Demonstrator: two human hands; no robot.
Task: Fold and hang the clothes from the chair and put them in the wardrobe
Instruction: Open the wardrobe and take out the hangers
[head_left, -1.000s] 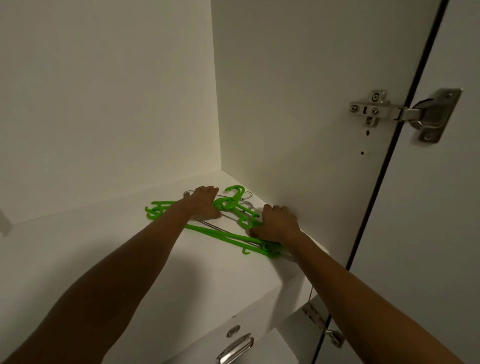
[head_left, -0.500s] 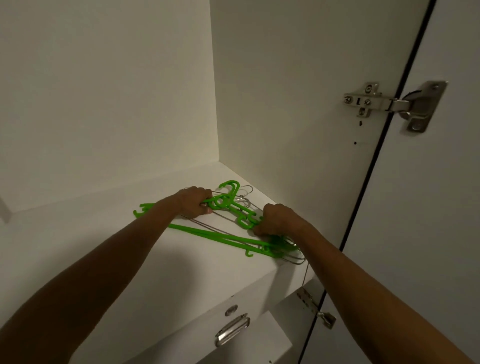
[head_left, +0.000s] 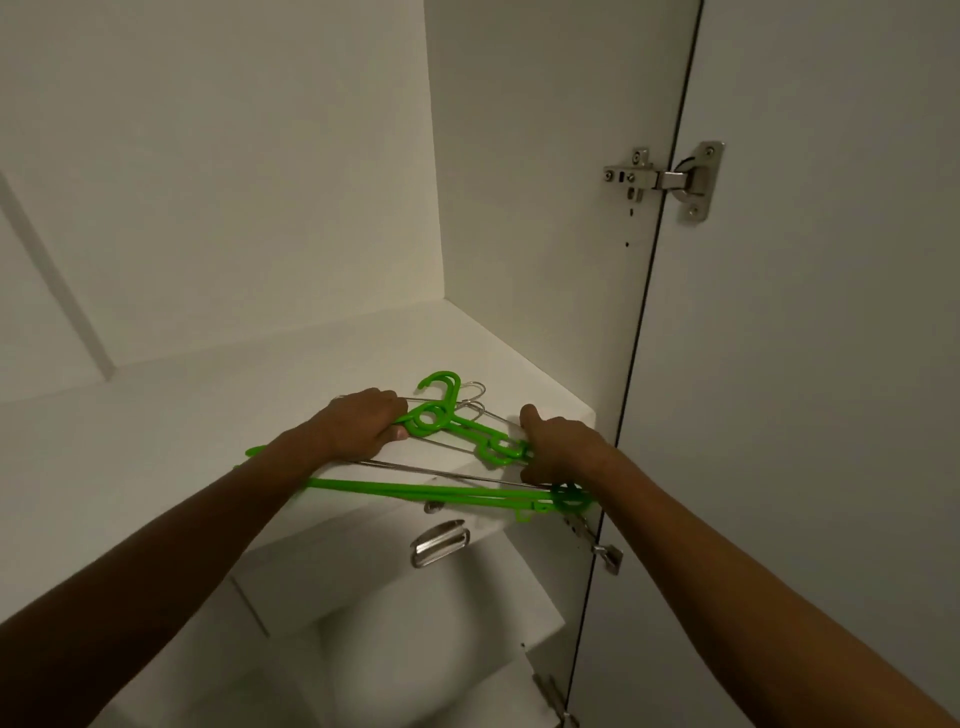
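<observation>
Nearest, below the shelf (head_left: 156, 467): a drawer front with a metal pull handle (head_left: 440, 543). At the shelf's front right edge: a bundle of green plastic hangers (head_left: 415, 490), long bars jutting out past the lip, thin wire hangers (head_left: 447, 470) tangled in among them. Right hand (head_left: 558, 449) curled round the bundle's right end, close to the shelf's right corner; left hand (head_left: 363, 426) clenched on the neck area, just behind the green hooks (head_left: 441, 387). Farther back on the shelf: bare white surface up to the rear wall. Right of the shelf, higher: a door hinge (head_left: 665, 179) on the open wardrobe door (head_left: 831, 364). Probably light, stiff, slick plastic; wire ones springy and prone to snagging. Best taken together at the necks below the hooks, gripped firmly so none slides out.
</observation>
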